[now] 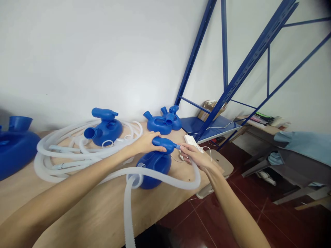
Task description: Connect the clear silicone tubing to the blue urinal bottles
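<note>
My left hand (149, 143) is wrapped round a blue bulb-shaped piece (167, 145) above a blue plastic urinal bottle (156, 168). Whether this piece is joined to the bottle I cannot tell. Its narrow spout points right, towards my right hand (194, 155). There my right fingers pinch the end of a translucent corrugated hose (169, 179) at the spout. From my hand the hose bends down and sweeps left across the front of the bottle. A loop of hose and a hanging length (128, 213) lie at the bottle's left side.
Coiled hoses (42, 153) lie on the wooden table (85, 213), around another blue bottle (110, 132). More blue bottles (159, 125) stand near the wall, and one (15, 155) at far left. A white power strip (192, 142), a stool (223, 163) and a blue rack (232, 93) are to the right.
</note>
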